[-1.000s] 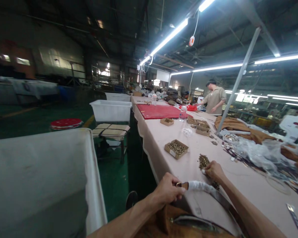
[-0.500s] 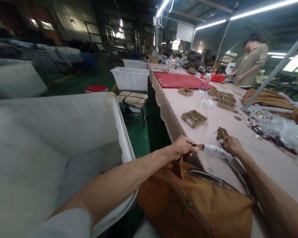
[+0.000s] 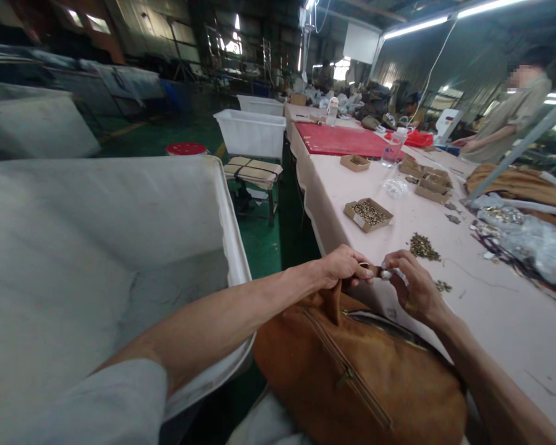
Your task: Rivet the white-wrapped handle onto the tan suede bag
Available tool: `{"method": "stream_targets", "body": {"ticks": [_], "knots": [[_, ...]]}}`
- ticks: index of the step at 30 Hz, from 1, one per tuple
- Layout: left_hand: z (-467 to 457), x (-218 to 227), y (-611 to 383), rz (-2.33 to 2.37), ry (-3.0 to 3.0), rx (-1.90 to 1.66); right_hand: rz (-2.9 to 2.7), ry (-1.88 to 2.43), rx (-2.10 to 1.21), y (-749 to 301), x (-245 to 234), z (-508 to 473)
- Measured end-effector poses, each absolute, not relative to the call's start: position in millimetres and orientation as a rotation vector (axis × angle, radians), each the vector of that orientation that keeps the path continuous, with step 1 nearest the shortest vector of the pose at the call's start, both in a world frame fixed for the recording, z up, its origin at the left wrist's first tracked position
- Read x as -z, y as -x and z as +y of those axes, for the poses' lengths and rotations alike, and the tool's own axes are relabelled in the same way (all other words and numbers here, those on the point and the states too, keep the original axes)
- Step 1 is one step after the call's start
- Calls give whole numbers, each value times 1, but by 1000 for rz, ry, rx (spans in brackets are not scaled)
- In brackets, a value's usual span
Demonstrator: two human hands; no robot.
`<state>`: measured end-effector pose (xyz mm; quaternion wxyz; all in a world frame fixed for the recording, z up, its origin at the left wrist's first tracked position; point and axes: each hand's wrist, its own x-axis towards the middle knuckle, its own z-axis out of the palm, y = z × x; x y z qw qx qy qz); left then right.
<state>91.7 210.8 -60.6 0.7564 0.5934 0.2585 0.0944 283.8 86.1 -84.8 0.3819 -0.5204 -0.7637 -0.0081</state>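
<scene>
A brown bag (image 3: 398, 383) with brass zips lies across my lap, against the table's edge. My left hand (image 3: 345, 267) is closed on the end of its strap, where a small metal ring shows. The brown strap end (image 3: 376, 271) pokes out between my two hands. My right hand (image 3: 412, 284) pinches that end from the right, with something white at its fingertips; any small part in the pinch is hidden. Just beyond it lies a pile of small brass fasteners (image 3: 424, 246), with a smaller cluster (image 3: 443, 286) beside the wrist.
An open cardboard box of brass studs (image 3: 369, 215) sits on the pink-covered table (image 3: 505, 334). Farther back are more small boxes (image 3: 433, 185), a water bottle (image 3: 393, 148) and a red sheet (image 3: 343, 141). A large white bin (image 3: 176, 216) stands on my left. Someone (image 3: 514, 117) stands across the table.
My right hand has left the brass pile and come left to the strap end beside my left hand. A smaller cluster now shows apart from the pile. My left hand keeps its grip.
</scene>
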Motion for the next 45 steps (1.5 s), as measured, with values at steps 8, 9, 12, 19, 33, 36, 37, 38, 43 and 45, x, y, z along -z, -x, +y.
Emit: {"method": "stream_targets", "body": {"ticks": [8, 9, 12, 19, 33, 36, 37, 38, 43, 45], "knots": [[212, 64, -91, 467, -1259, -191, -1909, 1263, -85, -289, 90, 82], [212, 64, -91, 455, -1261, -188, -1900, 1263, -91, -288, 90, 82], [211, 65, -92, 431, -1266, -170, -1880, 1241, -100, -285, 88, 80], [212, 69, -93, 416, -1255, -159, -1711, 1268, -91, -281, 85, 77], [211, 70, -93, 416, -1233, -173, -1695, 1271, -115, -282, 88, 75], [211, 71, -93, 422, -1229, -173, -1683, 1295, -153, -282, 88, 74], [211, 71, -94, 423, -1229, -174, -1682, 1290, -173, -282, 88, 73], [211, 72, -94, 419, -1232, -176, -1682, 1279, -189, -282, 88, 73], [210, 73, -94, 379, -1325, -235, -1666, 1266, -279, -286, 89, 73], [208, 72, -93, 375, -1399, -261, -1622, 1258, -381, -289, 92, 74]]}}
